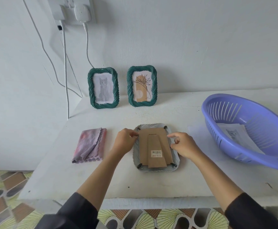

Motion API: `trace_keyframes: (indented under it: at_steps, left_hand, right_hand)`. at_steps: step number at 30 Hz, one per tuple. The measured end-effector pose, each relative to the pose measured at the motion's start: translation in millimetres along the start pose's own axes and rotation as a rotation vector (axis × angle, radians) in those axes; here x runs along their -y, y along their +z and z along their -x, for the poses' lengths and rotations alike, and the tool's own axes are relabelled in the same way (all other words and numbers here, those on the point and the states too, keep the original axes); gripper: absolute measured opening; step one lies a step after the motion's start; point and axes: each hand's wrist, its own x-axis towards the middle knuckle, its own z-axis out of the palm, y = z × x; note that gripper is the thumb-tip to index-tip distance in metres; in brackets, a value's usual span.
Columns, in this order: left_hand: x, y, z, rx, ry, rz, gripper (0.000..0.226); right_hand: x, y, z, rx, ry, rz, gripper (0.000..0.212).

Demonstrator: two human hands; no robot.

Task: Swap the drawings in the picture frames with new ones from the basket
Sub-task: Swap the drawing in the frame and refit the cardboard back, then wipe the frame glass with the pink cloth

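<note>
Two bare hands pinch the brown cardboard backing (154, 146) of a pale grey frame (156, 169) lying face-down at the table's (101, 179) near centre. Left hand (125, 141) grips its left edge, right hand (183, 145) its right edge. Far right, a purple slotted plastic basket (244, 129) holds a cat drawing (234, 134).

A folded pink-lilac cloth (90, 145) lies on the white table (101, 182). White cables (65, 66) hang from wall plugs (82, 11). Patterned floor tiles (4, 187) show below.

White wall (184, 38), socket with cables (72, 10), white table (118, 182), patterned floor (5, 187)
</note>
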Motion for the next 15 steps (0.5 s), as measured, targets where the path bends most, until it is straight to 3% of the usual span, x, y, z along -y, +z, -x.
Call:
trace_keyframes:
  at_steps: [5,8,12,15]
  left_hand:
    - [-3.7,-3.6,5.1,-0.016,-0.025,0.039,0.026]
    - [-12.6,-6.8,12.1,-0.066,-0.035,0.165,0.024]
    - [-41.9,-11.9,22.6,-0.069,-0.013,0.477,0.023]
    - [-70.4,-17.4,34.0,-0.017,-0.042,0.796,0.024]
  right_hand:
    - [10.7,-16.0,11.1,-0.189,-0.034,-0.11,0.025]
    - [34.7,-43.7,18.6,-0.364,-0.15,-0.075,0.024]
    - [74.9,-59.4,28.6,-0.427,-0.302,0.079,0.02]
    - [99.2,-51.6,35.2,-0.356,-0.433,0.154,0.012]
